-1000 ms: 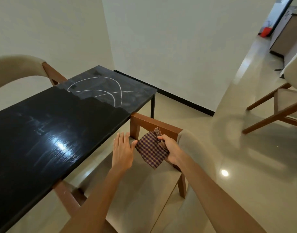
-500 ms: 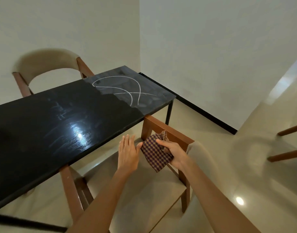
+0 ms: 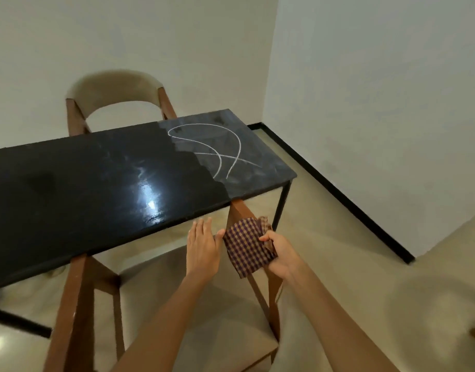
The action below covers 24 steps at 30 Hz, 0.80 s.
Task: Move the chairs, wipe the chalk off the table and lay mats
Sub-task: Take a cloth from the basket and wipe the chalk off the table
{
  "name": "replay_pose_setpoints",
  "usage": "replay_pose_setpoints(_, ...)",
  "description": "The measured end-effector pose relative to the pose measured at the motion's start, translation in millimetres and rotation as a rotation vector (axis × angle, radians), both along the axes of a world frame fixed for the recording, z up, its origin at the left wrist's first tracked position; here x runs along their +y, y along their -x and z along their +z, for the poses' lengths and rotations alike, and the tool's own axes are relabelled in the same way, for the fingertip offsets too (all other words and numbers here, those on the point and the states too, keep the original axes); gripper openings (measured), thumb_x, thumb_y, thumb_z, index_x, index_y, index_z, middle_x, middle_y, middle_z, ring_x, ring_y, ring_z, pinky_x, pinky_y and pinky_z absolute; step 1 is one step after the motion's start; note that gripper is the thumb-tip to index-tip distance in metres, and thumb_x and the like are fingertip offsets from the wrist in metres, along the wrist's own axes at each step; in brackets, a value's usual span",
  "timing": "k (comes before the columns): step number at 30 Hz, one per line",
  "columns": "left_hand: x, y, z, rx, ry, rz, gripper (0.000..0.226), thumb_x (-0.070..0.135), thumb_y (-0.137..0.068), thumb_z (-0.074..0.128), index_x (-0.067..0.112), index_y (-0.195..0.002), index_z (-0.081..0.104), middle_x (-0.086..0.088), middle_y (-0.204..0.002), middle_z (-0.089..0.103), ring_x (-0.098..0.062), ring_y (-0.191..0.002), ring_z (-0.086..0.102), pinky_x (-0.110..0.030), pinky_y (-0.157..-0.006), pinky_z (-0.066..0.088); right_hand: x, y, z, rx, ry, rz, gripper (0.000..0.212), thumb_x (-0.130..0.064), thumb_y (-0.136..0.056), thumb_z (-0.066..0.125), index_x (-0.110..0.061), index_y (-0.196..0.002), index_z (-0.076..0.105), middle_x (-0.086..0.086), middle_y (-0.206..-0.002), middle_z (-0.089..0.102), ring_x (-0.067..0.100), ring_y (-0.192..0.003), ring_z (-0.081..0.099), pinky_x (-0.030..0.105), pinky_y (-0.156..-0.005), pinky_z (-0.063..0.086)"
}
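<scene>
Checked cloth [image 3: 246,245] in right hand [image 3: 280,255], chalked table [image 3: 69,178]

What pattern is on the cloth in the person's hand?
The cloth has small purple and tan checks, seen in the head view, held in the right hand.

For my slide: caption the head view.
Right hand grips checked cloth beside chalk-marked black table.

A home dining corner: black table [image 3: 69,183], upholstered chairs [image 3: 115,89].
</scene>
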<state>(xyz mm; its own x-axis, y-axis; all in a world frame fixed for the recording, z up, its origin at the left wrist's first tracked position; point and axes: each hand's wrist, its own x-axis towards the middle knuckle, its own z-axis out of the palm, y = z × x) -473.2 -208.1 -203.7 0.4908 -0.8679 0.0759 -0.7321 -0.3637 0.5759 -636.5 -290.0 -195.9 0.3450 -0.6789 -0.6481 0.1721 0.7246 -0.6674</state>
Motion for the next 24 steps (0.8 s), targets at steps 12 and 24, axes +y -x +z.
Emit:
replay_pose_setpoints(12,-86.5,58.4,-4.1,0.059,0.025,0.299,0.062,0.050,-0.098,0.026,0.014,-0.149,0.025,-0.007,-0.156,0.024,-0.019,-0.146,0.012,-0.033,-0.119,0.010,-122.4,31.6,0.8,-0.075,-0.063,0.270,0.021,-0.016,-0.093,0.053,-0.009,-0.111,0.061,0.010,-0.087,0.076,0.028,-0.098,0.066,0.034,-0.064,0.056)
replay_pose_setpoints(24,-189.8,58.8,8.3,0.624,0.322,0.518,0.046,0.052,-0.096,0.033,0.017,-0.117,0.055,0.007,-0.089,0.063,-0.015,-0.090,0.063,-0.035,-0.078,0.054,-225.4,8.2,15.8,-0.205,-0.137,0.317,0.028,-0.025,-0.097,0.047,-0.006,-0.108,0.065,0.013,-0.089,0.076,0.027,-0.085,0.069,0.038,-0.069,0.055)
